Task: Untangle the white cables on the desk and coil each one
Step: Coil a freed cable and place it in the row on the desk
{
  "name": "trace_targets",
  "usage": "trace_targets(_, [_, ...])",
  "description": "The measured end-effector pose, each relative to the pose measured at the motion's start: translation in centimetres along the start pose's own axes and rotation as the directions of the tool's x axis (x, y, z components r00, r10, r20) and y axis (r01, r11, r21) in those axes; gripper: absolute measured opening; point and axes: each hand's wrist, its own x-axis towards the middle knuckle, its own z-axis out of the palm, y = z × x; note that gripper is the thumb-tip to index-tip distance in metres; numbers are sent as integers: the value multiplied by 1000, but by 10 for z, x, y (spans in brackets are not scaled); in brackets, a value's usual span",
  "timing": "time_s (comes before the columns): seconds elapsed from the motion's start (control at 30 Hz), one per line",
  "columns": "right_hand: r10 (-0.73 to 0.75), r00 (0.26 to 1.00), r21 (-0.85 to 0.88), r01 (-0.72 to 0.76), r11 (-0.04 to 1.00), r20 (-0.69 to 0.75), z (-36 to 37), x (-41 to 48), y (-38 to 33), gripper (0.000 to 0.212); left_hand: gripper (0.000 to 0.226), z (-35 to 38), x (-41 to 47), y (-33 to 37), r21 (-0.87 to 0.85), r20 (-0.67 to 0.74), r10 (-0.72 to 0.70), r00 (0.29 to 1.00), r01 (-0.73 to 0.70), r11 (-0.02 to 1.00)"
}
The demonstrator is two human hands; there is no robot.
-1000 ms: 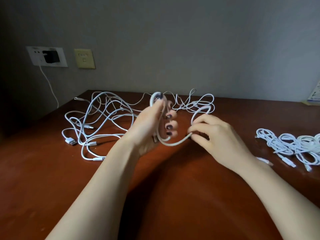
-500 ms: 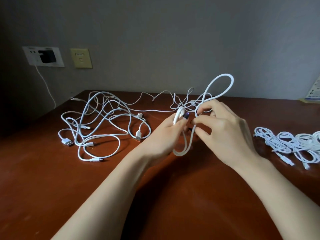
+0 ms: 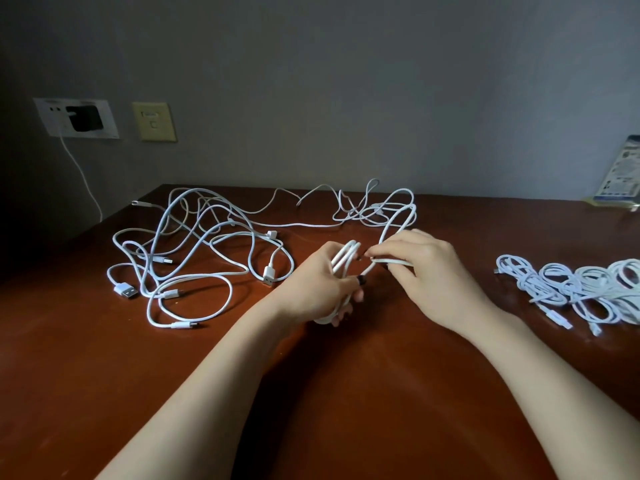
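Several cable loops (image 3: 344,259) fill the grip of the left hand (image 3: 317,287).

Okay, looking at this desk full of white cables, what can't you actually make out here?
Head view only:
1. Coil in the left hand: fingers cover its lower part, loop count unclear.
2. Coiled cables at right: cut off by the frame edge.
3. Packet by the wall: print too small.
4. Tangle: overlaps hide how many cables.
5. Cable stretch pinched by the right hand: fingers hide it.
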Motion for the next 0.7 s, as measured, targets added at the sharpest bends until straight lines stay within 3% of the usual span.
trace_targets(0.13, [156,984,258,-129,957,-86,-3,4,-7,32,13,-6,3,-2,-35,-150,-83,985,79,996])
trace_targets(0.3, [322,942,520,-231,823,-92,-8,8,-19,34,18,-11,6,-5,-93,-206,-148,967,131,987])
trace_targets(0.5, [492,870,846,-274,458,15,-9,11,-31,31,21,-18,11,-10,-276,-318,-256,913,170,946])
trace_targets(0.6, [616,788,931,-239,278,18,-13,14,-30,29,24,-24,16,-14,-401,-417,-342,842,168,901])
trace_targets(0.7, [719,695,971,-175,162,5,-18,17,-24,28,24,-34,21,-21,-521,-509,-411,756,110,847])
